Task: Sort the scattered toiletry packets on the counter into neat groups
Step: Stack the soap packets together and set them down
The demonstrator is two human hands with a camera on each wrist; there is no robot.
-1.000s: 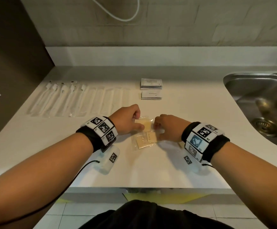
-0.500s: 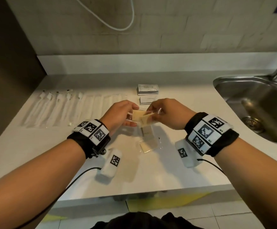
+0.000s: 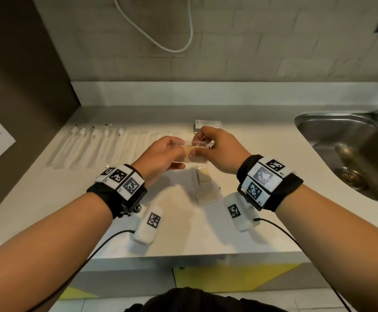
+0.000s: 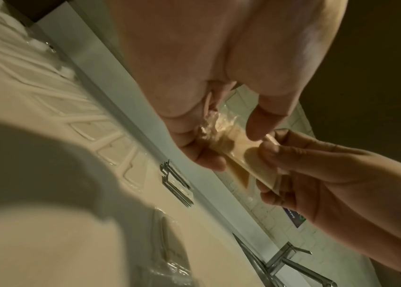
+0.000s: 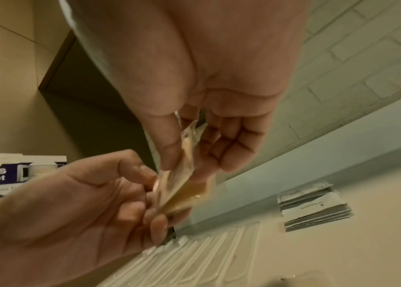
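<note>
Both hands hold a clear packet with a tan pad (image 3: 194, 154) (image 4: 241, 153) (image 5: 182, 184) in the air above the white counter (image 3: 251, 158). My left hand (image 3: 163, 156) pinches its left end and my right hand (image 3: 215, 147) pinches its right end between thumb and fingers. Below them more tan packets (image 3: 203, 188) lie on the counter. A row of wrapped toothbrushes (image 3: 97, 147) (image 5: 194, 258) lies at the left. A stack of white sachets (image 3: 208, 124) (image 5: 312, 205) sits at the back, partly hidden by my right hand.
A steel sink (image 3: 352, 154) with a tap (image 4: 290, 260) is set into the counter at the right. A white cable (image 3: 161, 30) hangs on the tiled wall. A dark cabinet side (image 3: 14, 86) bounds the counter on the left.
Both hands rose from the counter, lifting one tan packet off the pile into the air. The head view tilted up and moved closer.
</note>
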